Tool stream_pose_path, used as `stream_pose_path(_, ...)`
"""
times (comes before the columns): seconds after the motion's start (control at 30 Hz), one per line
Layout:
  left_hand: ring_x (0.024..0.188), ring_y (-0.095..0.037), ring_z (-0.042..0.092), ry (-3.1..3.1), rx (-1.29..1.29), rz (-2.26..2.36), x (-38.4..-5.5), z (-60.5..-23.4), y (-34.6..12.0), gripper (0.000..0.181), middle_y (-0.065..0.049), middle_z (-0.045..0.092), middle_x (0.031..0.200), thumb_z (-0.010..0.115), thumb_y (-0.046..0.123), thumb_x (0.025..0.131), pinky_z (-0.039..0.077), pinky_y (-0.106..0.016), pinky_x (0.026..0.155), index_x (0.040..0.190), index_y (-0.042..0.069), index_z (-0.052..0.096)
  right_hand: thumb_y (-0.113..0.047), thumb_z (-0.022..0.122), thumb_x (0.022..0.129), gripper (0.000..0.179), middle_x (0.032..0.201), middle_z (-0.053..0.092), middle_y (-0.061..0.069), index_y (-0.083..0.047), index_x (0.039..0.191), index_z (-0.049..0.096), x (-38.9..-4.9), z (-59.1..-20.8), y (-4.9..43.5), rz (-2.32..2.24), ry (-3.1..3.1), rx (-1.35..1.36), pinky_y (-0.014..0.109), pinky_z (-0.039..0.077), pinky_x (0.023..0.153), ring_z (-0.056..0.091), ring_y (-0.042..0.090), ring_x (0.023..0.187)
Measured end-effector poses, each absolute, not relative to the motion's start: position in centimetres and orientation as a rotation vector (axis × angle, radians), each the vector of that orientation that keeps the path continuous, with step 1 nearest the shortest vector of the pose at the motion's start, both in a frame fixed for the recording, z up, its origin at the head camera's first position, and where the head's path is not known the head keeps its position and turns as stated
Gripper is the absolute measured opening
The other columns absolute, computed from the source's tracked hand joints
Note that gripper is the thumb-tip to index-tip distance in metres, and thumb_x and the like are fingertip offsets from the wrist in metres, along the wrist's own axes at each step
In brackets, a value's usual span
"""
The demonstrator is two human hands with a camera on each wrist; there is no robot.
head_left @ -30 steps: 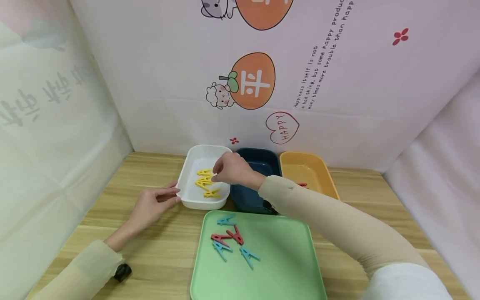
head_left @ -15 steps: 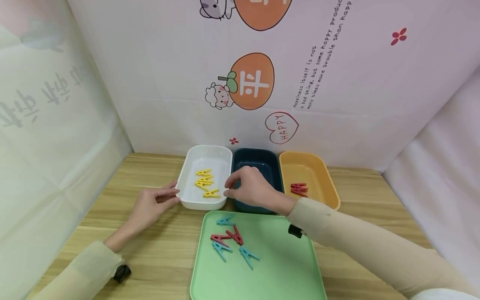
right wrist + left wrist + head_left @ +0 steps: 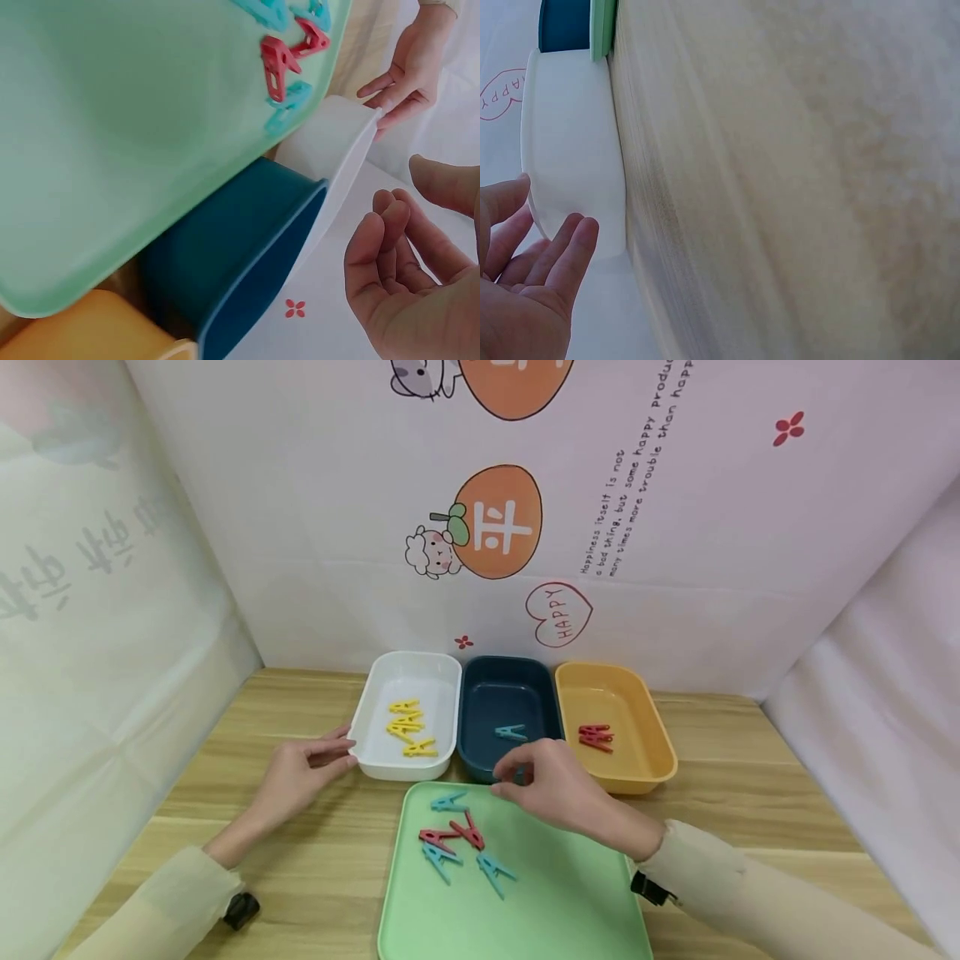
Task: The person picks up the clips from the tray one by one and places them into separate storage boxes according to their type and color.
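Note:
My right hand [image 3: 555, 783] hovers over the near rim of the dark blue box [image 3: 468, 764] and the far edge of the green tray [image 3: 570, 902]. In the right wrist view its loosely bent fingers [image 3: 367, 259] hold nothing. On the tray lie two red clothespins [image 3: 468, 835] and three light blue clothespins [image 3: 495, 875], some touching. My left hand [image 3: 300, 774] touches the left wall of the white box [image 3: 408, 770] with fairly straight fingers. Several yellow clothespins [image 3: 406, 721] lie inside that box. One light blue clothespin [image 3: 511, 732] is visible in the dark blue box.
An orange-yellow box [image 3: 652, 731] at the right of the row holds red clothespins [image 3: 596, 737]. The three boxes stand side by side on the wooden table [image 3: 322, 877], close to a printed cloth backdrop [image 3: 360, 602]. The tray lies in front of them.
My right hand has moved from over the white box rightward and toward me, uncovering the clothespins in the dark blue and orange-yellow boxes. The left hand stays at the white box.

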State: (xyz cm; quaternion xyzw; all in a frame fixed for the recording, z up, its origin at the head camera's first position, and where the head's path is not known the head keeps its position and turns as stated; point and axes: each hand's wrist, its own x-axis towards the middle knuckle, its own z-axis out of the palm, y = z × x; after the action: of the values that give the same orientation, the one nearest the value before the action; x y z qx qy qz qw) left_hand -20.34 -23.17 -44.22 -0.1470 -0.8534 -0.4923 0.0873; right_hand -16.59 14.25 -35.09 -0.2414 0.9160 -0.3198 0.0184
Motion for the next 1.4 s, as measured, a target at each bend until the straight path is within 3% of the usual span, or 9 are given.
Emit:
stream_pose_path(0.67, 0.11, -0.034, 0.073, -2.557, -0.428, -1.45, -20.2, -44.1, -23.2, 0.03, -0.02, 0.064, 0.14, 0.082, 0.011, 0.095, 0.059, -0.017, 0.081, 0.119, -0.006, 0.076, -0.018, 0.086, 0.09, 0.005, 0.076, 0.067, -0.013, -0.018, 0.089, 0.081, -13.9, -38.0, 18.3, -1.106, 2.77, -0.636, 0.026, 0.045, 0.051, 0.054, 0.015, 0.061)
stream_pose_path(1.07, 0.112, -0.035, 0.072, -2.538, -0.433, -1.455, -20.4, -43.9, -22.8, 0.028, -0.02, 0.064, 0.139, 0.082, 0.007, 0.094, 0.059, -0.018, 0.081, 0.117, -0.008, 0.076, -0.018, 0.087, 0.089, 0.012, 0.078, 0.069, -0.013, -0.01, 0.095, 0.082, -13.5, -38.7, 18.8, -1.071, 2.744, -0.588, 0.026, 0.048, 0.055, 0.054, 0.01, 0.065)
stream_pose_path(1.4, 0.113, -0.035, 0.072, -2.519, -0.445, -1.502, -20.4, -44.2, -23.0, 0.028, -0.021, 0.063, 0.14, 0.082, 0.008, 0.094, 0.059, -0.018, 0.082, 0.118, -0.007, 0.076, -0.021, 0.09, 0.085, 0.016, 0.072, 0.064, -0.014, -0.013, 0.096, 0.081, -13.5, -39.2, 18.8, -0.978, 2.759, -0.543, 0.028, 0.045, 0.054, 0.052, 0.013, 0.062)
